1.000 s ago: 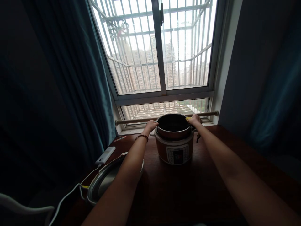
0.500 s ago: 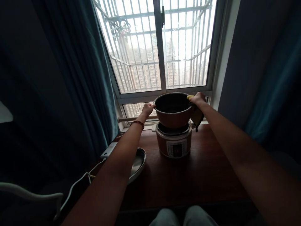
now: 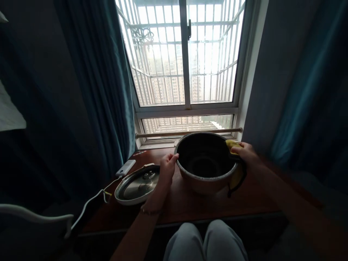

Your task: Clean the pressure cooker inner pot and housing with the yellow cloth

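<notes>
Between my two hands is a round inner pot (image 3: 205, 186) with a dark, bare inside, tilted a little toward me. My left hand (image 3: 168, 165) pinches its left rim. On the other side my right hand (image 3: 244, 152) grips the right rim through a yellow and dark cloth (image 3: 237, 177), which hangs down the pot's side. The cooker body is almost wholly hidden behind the pot. Left of the pot, and partly covered by my left forearm, a lid (image 3: 136, 186) lies on the table with its shiny metal side up.
The brown wooden table (image 3: 179, 208) stands against a barred window (image 3: 187, 54), with a rod (image 3: 163, 135) across its lower part. A white power strip (image 3: 125, 168) with a white cord (image 3: 89, 206) lies at the left edge. My knees (image 3: 203, 241) are at the front edge.
Both hands have brought the inner pot from above the cooker toward me and lower, so it now hides the cooker. More of the lid shows.
</notes>
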A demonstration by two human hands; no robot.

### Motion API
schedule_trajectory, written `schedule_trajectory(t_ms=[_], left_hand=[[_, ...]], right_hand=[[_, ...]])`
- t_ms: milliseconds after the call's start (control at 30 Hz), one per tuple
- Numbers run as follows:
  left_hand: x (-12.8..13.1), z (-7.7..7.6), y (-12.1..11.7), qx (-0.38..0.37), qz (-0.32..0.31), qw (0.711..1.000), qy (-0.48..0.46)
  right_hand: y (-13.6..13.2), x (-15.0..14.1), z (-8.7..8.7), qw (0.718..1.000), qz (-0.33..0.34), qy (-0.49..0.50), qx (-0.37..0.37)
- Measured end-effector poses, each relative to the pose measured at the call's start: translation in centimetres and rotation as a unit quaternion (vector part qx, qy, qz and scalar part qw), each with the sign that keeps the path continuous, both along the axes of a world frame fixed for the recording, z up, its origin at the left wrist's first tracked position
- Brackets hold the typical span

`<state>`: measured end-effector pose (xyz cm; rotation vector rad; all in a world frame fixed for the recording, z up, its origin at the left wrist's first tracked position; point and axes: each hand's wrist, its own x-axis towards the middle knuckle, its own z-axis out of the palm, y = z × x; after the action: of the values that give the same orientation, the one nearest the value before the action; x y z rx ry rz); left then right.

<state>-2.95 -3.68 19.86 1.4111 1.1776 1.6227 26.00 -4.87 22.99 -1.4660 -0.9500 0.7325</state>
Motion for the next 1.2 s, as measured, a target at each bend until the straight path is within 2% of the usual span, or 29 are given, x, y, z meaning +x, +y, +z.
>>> schedule_trajectory(t_ms=[100, 200, 333, 433, 533, 667, 1000, 1200], left_hand=[[-0.3, -4.5, -2.5, -0.03, 0.003, 1.0, -0.007], [-0.7, -8.1, -3.8, -0.057, -0.002, 0.998, -0.01], [-0.8, -11.6, -4.3, -0.08, -0.001, 0.997, -0.012], [-0.4, -13.4, -4.1, -0.087, 0.001, 0.996, -0.012], [0.0, -14.4, -3.4, -0.091, 0.002, 0.996, -0.013], [0.3, -14.8, -2.5, -0.09, 0.005, 0.996, -0.014], [0.5, -15.0, -1.5, -0.089, 0.013, 0.996, -0.004], [0.6, -14.8, 1.0, -0.079, 0.015, 0.997, 0.007]], right_hand=[[-1.7, -0.1, -4.9, 1.0, 0.009, -0.007, -0.003], [-2.6, -0.3, -9.0, 1.0, 0.013, -0.004, -0.006], [-2.9, -0.5, -13.1, 1.0, 0.027, 0.007, -0.008], [-2.4, -0.3, -14.9, 0.999, 0.033, 0.015, -0.015], [-1.6, -0.1, -15.6, 0.999, 0.025, 0.027, -0.021], [-0.4, 0.0, -15.8, 0.998, 0.022, 0.052, -0.022], [1.4, 0.4, -17.2, 0.997, 0.025, 0.072, -0.009], [4.6, 0.4, -17.5, 0.998, 0.006, 0.063, -0.008]])
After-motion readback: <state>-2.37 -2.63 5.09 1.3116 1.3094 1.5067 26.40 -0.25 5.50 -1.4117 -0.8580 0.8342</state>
